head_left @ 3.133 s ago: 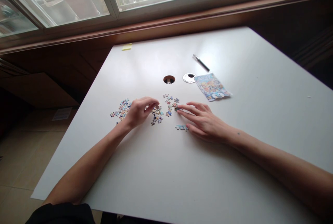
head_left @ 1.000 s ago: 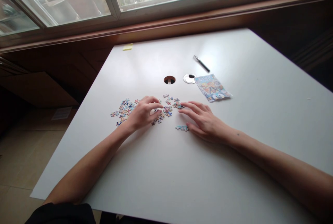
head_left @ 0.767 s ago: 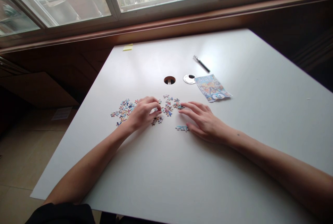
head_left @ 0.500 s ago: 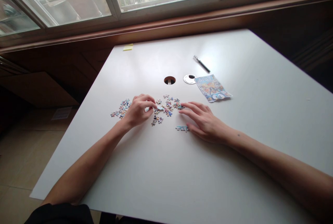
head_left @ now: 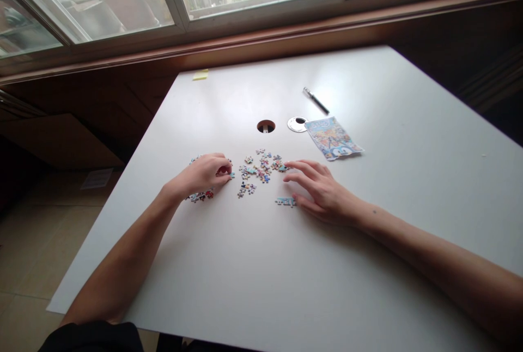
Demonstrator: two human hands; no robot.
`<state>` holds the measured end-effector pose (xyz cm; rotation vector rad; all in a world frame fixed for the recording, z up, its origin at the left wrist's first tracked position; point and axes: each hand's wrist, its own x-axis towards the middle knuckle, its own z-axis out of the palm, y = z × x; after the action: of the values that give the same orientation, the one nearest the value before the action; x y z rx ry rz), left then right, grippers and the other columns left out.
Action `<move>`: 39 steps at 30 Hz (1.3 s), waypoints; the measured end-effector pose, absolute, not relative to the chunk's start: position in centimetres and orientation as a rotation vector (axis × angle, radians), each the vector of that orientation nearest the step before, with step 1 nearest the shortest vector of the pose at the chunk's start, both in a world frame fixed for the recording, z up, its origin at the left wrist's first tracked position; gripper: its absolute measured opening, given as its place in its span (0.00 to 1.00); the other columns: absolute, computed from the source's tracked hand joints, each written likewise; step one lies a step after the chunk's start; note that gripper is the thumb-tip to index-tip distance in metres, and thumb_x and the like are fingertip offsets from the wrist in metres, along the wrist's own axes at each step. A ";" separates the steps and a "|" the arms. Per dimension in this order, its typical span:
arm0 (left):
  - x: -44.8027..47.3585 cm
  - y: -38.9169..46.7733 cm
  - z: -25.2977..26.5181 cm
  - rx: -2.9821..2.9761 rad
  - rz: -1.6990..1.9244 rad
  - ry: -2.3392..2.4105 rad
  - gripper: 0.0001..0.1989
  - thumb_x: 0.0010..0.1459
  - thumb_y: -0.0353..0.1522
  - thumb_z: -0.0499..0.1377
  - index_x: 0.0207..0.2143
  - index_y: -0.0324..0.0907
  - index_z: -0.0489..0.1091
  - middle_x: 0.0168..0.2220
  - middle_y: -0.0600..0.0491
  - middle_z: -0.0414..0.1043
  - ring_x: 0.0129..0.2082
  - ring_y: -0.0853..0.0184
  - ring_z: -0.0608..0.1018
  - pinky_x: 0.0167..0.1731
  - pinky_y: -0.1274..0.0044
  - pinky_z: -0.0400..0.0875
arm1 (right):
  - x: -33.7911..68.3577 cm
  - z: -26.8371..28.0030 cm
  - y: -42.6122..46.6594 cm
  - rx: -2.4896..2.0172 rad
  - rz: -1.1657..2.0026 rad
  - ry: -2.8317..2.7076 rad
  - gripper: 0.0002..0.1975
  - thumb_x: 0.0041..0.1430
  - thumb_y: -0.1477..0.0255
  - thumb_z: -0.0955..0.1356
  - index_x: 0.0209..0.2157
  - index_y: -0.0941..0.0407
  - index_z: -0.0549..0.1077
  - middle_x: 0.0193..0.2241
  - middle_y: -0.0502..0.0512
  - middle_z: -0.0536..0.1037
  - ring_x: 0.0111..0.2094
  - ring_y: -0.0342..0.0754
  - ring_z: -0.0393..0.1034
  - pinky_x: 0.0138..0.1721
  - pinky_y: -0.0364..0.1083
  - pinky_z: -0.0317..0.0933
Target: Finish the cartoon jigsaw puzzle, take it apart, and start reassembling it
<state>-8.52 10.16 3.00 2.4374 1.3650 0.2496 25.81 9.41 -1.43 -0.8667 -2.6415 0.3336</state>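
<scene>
My left hand (head_left: 210, 172) is closed in a pinch on a small blue puzzle piece (head_left: 232, 175), low over the table. Beneath and behind that hand lies a pile of puzzle pieces (head_left: 201, 196), partly hidden by it. Between my hands more loose puzzle pieces (head_left: 263, 172) are scattered. My right hand (head_left: 316, 188) rests on the table with its fingers spread, its index fingertip at the right edge of the scattered pieces. Close to its thumb is a short joined strip of light-blue puzzle pieces (head_left: 285, 201).
On the white table (head_left: 245, 265) a colourful picture sheet (head_left: 334, 138) lies beyond my right hand, with a pen (head_left: 316, 101) behind it. A round cable hole (head_left: 266, 126) and its loose metal cover (head_left: 297, 124) are near the middle. A yellow sticky note (head_left: 200, 74) marks the far left corner.
My left hand has moved left, from the scattered pieces to the left pile, and now pinches a blue piece there. A light-blue piece it was touching lies among the scattered ones. My right hand stays put.
</scene>
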 end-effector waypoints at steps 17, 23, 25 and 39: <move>-4.5 4.8 6.7 2.641 -0.371 1.226 0.07 0.53 0.26 0.61 0.23 0.40 0.68 0.26 0.53 0.71 0.27 0.66 0.71 0.28 0.74 0.57 | 25.9 -1.6 9.4 -0.791 0.310 -2.578 0.10 0.64 0.73 0.65 0.47 0.52 0.69 0.60 0.62 0.66 0.60 0.61 0.57 0.56 0.63 0.56; -0.8 2.8 5.5 2.757 -0.200 1.067 0.08 0.62 0.27 0.58 0.28 0.39 0.69 0.30 0.52 0.71 0.31 0.66 0.72 0.31 0.74 0.62 | 25.9 -1.7 9.4 -0.735 0.285 -2.544 0.09 0.63 0.74 0.66 0.45 0.52 0.70 0.59 0.62 0.67 0.59 0.60 0.58 0.55 0.62 0.56; -0.1 3.2 4.4 2.784 -0.081 1.128 0.09 0.65 0.27 0.54 0.31 0.38 0.70 0.33 0.50 0.71 0.33 0.65 0.72 0.32 0.74 0.64 | 25.9 -1.6 9.4 -0.678 0.288 -2.526 0.09 0.61 0.75 0.67 0.44 0.52 0.72 0.56 0.61 0.70 0.58 0.59 0.59 0.54 0.60 0.57; -0.2 4.6 1.3 2.771 0.357 1.252 0.10 0.69 0.31 0.52 0.35 0.39 0.72 0.35 0.49 0.71 0.37 0.64 0.74 0.38 0.72 0.69 | 26.1 -1.7 9.5 -0.472 0.316 -2.618 0.16 0.61 0.74 0.68 0.49 0.47 0.76 0.42 0.57 0.72 0.46 0.53 0.62 0.50 0.56 0.56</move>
<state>-0.23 4.58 1.27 2.7715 1.2522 0.3567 26.07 9.55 -1.70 -0.4718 -2.6183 0.3163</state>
